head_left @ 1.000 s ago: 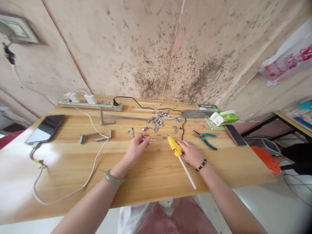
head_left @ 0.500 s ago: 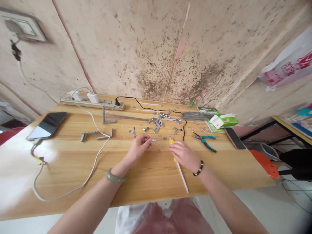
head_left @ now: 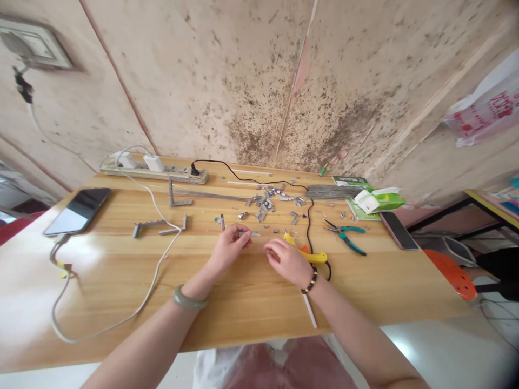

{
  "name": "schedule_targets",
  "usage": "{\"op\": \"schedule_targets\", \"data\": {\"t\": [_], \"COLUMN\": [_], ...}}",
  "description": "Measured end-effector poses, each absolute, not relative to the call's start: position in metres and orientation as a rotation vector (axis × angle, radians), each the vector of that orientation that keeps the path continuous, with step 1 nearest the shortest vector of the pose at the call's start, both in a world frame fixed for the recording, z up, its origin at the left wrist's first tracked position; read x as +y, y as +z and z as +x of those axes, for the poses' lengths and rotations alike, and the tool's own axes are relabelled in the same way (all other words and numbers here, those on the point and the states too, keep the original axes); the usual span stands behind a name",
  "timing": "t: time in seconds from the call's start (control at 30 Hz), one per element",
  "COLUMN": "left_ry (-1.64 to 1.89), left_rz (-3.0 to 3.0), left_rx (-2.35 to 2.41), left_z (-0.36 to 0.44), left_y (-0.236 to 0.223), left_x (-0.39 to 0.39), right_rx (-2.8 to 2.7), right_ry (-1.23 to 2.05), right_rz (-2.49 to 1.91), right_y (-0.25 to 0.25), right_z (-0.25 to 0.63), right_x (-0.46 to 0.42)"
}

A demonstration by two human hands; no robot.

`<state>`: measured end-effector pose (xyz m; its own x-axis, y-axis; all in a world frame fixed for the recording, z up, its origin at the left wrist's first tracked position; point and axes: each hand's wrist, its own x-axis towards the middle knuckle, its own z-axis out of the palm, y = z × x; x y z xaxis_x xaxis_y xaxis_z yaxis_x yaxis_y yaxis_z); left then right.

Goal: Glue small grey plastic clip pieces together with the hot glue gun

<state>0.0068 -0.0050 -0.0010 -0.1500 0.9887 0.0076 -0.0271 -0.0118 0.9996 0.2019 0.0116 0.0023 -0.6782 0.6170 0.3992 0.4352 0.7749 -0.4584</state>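
My left hand (head_left: 227, 249), with a green bangle on its wrist, pinches a small grey piece (head_left: 250, 234) just above the wooden table (head_left: 243, 305). My right hand (head_left: 287, 261), which wears a dark bead bracelet, lies close beside it, fingers curled towards that piece. What those fingers hold is hidden. A yellow glue gun (head_left: 313, 255) lies on the table right behind the right hand. Its white glue stick (head_left: 310, 312) pokes out below my wrist. Its black cord (head_left: 308, 216) runs back to the power strip (head_left: 154, 173).
Several loose grey pieces (head_left: 265, 202) lie beyond my hands. Green-handled pliers (head_left: 347, 235), a wire bundle (head_left: 328, 190), a green tissue pack (head_left: 379, 200) and a phone (head_left: 399, 230) sit to the right. At left are grey assembled strips (head_left: 160, 227), a white cable (head_left: 158, 259) and another phone (head_left: 77, 210).
My right hand has slid left from the glue gun towards the left hand. The gun now lies with its handle pointing right. My left hand has stayed in place, still pinching.
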Motion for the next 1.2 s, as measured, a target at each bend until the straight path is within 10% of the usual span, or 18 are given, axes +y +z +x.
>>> {"op": "schedule_targets", "data": {"t": [0.53, 1.2], "left_ry": [1.253, 1.245], "left_rz": [1.129, 1.122], "left_rx": [1.278, 1.257], "left_z": [0.009, 0.011], "left_y": [-0.005, 0.005], "left_x": [-0.007, -0.010], "right_rx": [-1.688, -1.652], "right_ry": [1.377, 1.430], "right_rz": [-0.947, -0.922], "right_y": [0.001, 0.000], "right_z": [0.204, 0.202], "right_x": [0.016, 0.010]}}
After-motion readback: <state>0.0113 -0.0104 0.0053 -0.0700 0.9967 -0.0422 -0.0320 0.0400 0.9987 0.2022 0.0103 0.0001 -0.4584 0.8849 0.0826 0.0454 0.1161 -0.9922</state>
